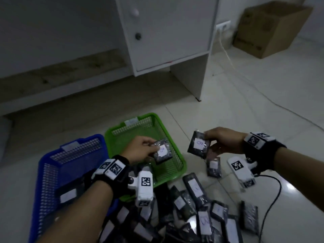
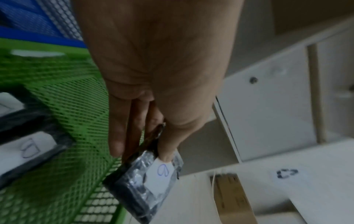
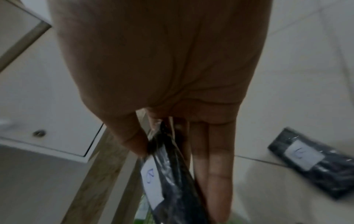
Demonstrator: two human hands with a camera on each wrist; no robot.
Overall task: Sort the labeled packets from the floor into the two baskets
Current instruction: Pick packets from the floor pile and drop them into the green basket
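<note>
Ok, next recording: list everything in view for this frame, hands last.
green basket: one, green mesh, on floor beside the blue one
blue basket: one, blue mesh, left; a packet inside
packet pile: many, dark with white labels, on floor in front of the baskets
white cabinet: one, behind the baskets
cardboard box: one, brown, far right
white cable: one, across the floor
left hand: holds labelled packet over green basket
right hand: holds second packet above floor

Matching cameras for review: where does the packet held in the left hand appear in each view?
Head: packet centre, over the green basket.
Left wrist: packet bottom centre, pinched by the left hand.
Right wrist: not visible.
Shared landmark: the white cabinet.
</note>
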